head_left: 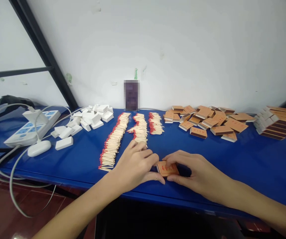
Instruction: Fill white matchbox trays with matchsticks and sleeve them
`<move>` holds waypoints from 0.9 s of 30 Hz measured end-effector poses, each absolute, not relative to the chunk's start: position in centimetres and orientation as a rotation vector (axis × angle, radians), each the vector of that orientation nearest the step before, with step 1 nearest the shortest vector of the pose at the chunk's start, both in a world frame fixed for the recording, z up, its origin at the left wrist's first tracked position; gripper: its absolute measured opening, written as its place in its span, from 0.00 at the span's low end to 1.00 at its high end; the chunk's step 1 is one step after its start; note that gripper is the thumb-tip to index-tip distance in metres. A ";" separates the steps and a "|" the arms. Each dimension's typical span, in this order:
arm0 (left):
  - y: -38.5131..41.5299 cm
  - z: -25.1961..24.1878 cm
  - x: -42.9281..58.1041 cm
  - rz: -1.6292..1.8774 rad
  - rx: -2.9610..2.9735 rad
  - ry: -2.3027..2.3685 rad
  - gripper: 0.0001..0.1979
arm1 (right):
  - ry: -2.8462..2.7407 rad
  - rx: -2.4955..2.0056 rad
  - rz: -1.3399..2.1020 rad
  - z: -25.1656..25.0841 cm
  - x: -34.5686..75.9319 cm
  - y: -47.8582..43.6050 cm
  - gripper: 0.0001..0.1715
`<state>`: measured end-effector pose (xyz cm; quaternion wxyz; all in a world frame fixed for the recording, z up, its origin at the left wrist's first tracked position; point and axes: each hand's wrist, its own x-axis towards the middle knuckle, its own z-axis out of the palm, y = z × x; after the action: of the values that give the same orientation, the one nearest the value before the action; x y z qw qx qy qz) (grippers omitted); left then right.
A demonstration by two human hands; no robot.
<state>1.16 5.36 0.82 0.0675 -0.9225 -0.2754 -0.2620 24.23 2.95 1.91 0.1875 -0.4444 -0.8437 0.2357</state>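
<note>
On the blue table, near its front edge, lies a matchbox with an orange top and red lettering. My right hand grips its right part, thumb along the near side and fingers on the far side and top. At the box's left end is my left hand, fingers curled and thumb at the near left corner, closed about that end. White shows at the left end of the box. Just beyond my left hand, loose red-tipped matches lie in a row, partly hidden by the hand.
Another long row of matches and a shorter one flank it. White matchbox trays are heaped at left, near a power strip with cables. Orange sleeves lie scattered right of centre; stacked matchboxes stand far right.
</note>
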 end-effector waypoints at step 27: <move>3.9 2.9 -1.1 -1.211 -2.681 -0.584 0.15 | -2.257 -1.289 0.188 1.0 29.6 2.4 0.17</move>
<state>-1.08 3.89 2.92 0.0714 -0.8916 -0.1941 -0.4027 29.57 2.44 0.98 0.2644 -0.4771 -0.8352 0.0695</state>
